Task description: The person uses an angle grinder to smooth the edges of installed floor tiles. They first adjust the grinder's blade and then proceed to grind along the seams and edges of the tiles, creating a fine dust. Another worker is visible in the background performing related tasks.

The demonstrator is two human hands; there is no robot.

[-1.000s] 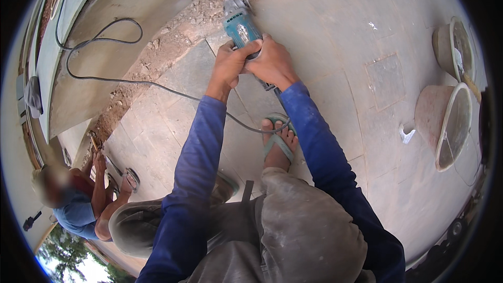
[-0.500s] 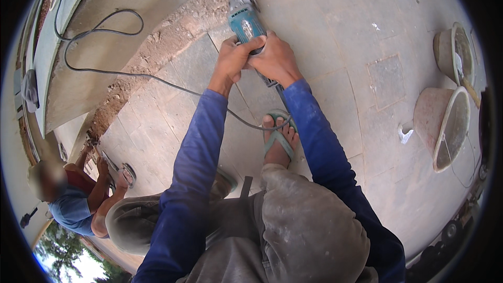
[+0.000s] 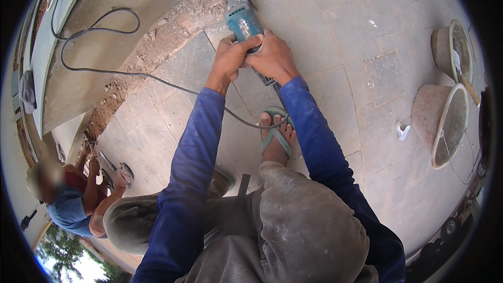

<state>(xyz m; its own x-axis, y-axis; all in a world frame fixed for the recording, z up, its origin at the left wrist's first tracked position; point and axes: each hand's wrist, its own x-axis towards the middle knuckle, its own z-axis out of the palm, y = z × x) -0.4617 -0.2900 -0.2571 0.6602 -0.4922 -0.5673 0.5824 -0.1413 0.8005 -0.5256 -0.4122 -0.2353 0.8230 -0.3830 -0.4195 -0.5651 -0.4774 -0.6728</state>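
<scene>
A teal angle grinder (image 3: 242, 21) is held out in front of me, its grey head and disc at the far edge of the paving, beside a strip of broken soil. Wrapped round its body from the left side is my left hand (image 3: 227, 62). My right hand (image 3: 273, 56) grips the same body from the right, the two hands touching. The fingertips beneath the tool are hidden. From the rear of the grinder a black cord (image 3: 181, 88) loops past my sandalled foot (image 3: 276, 135) and runs off to the left.
Two dirty buckets (image 3: 425, 106) lie tipped at the right, a wooden handle beside one. White scrap (image 3: 402, 131) lies near them. Loose rubble (image 3: 152, 47) borders the stone paving (image 3: 335, 99) along a low wall. A crouching person (image 3: 70, 204) works at the lower left.
The whole view has shifted very slightly leftward. Both hands stay on the grinder, which keeps nearly the same place at the paving's edge.
</scene>
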